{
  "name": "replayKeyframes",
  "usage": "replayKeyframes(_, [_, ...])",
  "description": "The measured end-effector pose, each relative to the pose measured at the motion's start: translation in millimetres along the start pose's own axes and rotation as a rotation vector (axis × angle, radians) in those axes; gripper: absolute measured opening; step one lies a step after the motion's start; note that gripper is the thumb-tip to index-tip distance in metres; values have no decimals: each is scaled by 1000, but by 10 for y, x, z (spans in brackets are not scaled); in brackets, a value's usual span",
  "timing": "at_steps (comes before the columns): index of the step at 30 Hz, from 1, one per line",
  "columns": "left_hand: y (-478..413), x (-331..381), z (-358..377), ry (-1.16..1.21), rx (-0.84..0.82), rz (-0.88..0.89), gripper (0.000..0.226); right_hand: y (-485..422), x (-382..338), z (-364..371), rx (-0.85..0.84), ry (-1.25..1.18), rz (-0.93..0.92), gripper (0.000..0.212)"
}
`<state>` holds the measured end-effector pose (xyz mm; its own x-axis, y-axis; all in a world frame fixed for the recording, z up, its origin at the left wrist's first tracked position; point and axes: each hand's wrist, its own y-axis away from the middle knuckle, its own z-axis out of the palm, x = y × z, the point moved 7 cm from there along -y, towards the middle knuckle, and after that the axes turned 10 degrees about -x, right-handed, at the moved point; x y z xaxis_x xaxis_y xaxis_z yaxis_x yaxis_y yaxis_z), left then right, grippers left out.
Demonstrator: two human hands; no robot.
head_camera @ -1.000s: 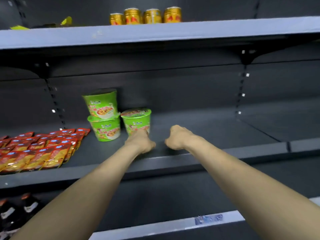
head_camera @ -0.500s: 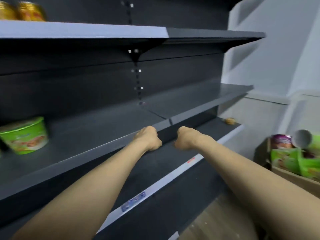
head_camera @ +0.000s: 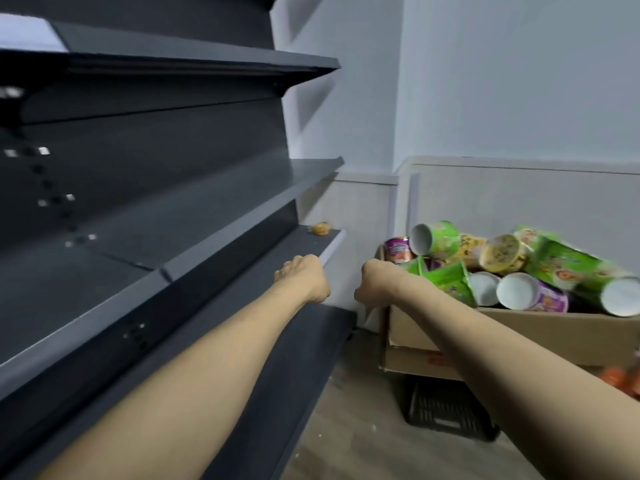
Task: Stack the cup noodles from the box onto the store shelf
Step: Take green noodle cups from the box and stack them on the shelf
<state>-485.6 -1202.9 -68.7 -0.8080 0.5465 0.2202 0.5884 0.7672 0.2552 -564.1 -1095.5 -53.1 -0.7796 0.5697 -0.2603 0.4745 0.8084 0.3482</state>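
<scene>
- The cardboard box (head_camera: 519, 327) is heaped with cup noodles (head_camera: 440, 239) lying on their sides, the rightmost perhaps green, though blurred.
- Left of the box stands the dark store shelf (head_camera: 207, 220).
- The left hand (head_camera: 304, 277) and right hand (head_camera: 375, 282), both clenched on nothing, hover by the box's left edge.

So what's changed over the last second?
The view swung right, away from the green cups stacked on the shelf and onto the cardboard box of cup noodles. The left grip came away from the single cup it was at, and the right grip travelled alongside. Both stay curled and empty.
</scene>
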Motion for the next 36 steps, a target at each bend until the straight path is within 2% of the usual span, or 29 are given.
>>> replayKeyframes(4, [-419,517,99,-61,-49,89,34,-314,504,-144,28,-18,88,30])
replayKeyframes(11, [-1155,1211,243,-51,-114,240,52,-837,1205,-356,28,-24,209,25])
replayKeyframes(16, [-1545,1660,445,-68,-199,317,50,-1035,1732,-464,29,-37,284,8])
replayKeyframes(18, [-1677,1838,552,-88,-227,339,55,-1092,1970,-483,20,-42,316,7])
replayKeyframes(21, [-1863,2112,741,-108,-270,373,60,-1195,2335,-467,-15,-71,358,22])
replayKeyframes(28, [-2286,2625,1130,-206,-368,388,82,-1561,3093,-218,-179,-108,429,36])
replayKeyframes(32, [-2538,2909,1320,-252,-408,392,86,-1832,3423,-132,-223,-226,412,50])
replayKeyframes(34, [-2624,3032,1439,-278,-445,388,94,-1960,3566,-58,-274,-279,402,62])
replayKeyframes(36, [-2688,3126,1580,-297,-497,383,105,-2111,3717,39,-308,-344,403,64])
